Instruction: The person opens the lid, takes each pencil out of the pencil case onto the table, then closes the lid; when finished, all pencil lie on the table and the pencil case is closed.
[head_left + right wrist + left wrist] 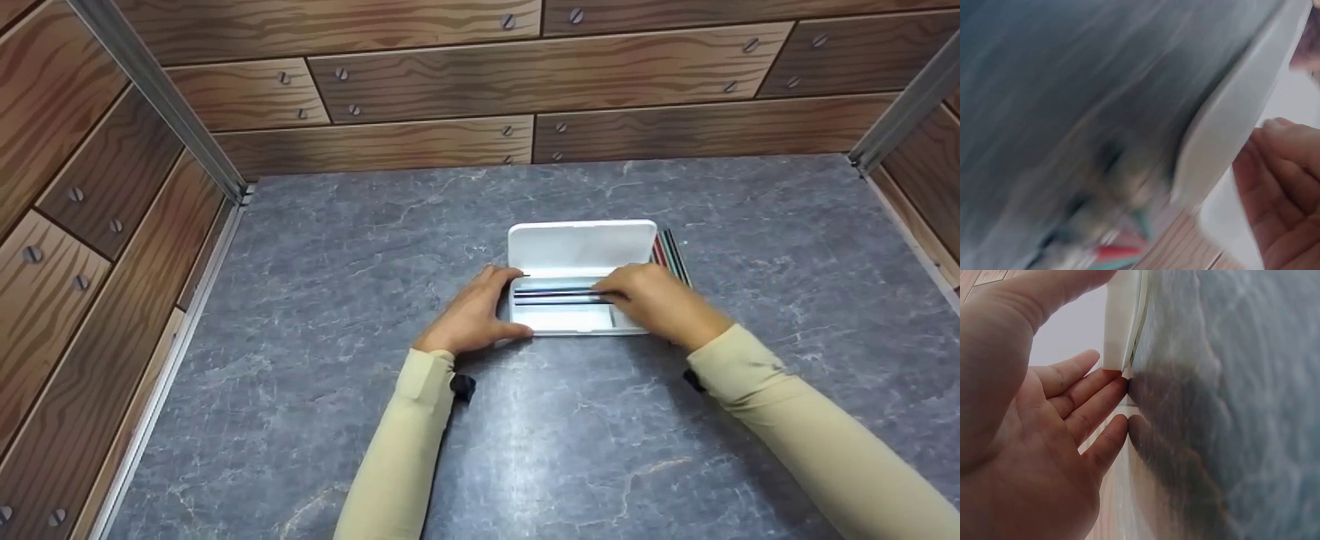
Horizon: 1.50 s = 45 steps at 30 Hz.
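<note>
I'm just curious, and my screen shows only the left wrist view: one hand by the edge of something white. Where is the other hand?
Observer: The right hand is at the right part of an open white case, as the head view shows.
Visitor: Oh! Is there anything inside that case?
Observer: Yes, thin dark sticks lie lengthwise in it; the right hand appears to pinch at their right ends.
Visitor: And is anything lying outside it that I'm missing?
Observer: More slim sticks, red and green among them, lie to the right of the case in the head view, partly hidden by the right hand.
</note>
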Each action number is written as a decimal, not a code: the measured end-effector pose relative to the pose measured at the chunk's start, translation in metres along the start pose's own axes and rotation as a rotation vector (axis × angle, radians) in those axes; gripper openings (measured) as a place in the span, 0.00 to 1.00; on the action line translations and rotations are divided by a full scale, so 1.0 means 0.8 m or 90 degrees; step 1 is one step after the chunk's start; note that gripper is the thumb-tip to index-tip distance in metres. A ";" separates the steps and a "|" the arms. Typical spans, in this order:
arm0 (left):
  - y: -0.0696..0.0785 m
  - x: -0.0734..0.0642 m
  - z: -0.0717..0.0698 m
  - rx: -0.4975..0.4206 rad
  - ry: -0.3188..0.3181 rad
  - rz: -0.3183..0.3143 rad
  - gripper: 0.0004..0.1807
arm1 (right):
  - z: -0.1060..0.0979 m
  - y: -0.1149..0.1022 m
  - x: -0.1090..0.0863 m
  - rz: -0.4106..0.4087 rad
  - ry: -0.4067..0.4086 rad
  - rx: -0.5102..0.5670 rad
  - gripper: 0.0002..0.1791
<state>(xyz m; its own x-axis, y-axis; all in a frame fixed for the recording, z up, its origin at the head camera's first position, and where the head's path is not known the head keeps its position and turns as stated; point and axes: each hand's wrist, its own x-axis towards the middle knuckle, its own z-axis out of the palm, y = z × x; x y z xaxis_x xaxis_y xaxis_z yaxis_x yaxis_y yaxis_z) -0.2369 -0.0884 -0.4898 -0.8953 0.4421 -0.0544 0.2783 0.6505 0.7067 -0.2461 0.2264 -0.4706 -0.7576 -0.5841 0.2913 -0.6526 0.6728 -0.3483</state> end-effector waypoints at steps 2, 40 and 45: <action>0.000 0.001 0.000 -0.002 -0.001 0.001 0.50 | 0.003 -0.007 0.004 -0.015 -0.021 -0.049 0.10; 0.003 0.002 0.001 0.011 -0.005 -0.009 0.50 | 0.009 0.007 0.016 0.025 -0.061 0.063 0.09; 0.002 0.002 0.001 0.011 -0.006 -0.007 0.50 | 0.012 0.010 0.016 0.010 -0.068 0.078 0.13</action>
<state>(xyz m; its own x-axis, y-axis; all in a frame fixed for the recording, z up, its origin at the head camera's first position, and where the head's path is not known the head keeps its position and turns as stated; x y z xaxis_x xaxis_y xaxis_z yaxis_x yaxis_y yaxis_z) -0.2377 -0.0861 -0.4889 -0.8949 0.4409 -0.0686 0.2750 0.6662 0.6932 -0.2612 0.2199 -0.4780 -0.7586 -0.6231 0.1902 -0.6296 0.6262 -0.4599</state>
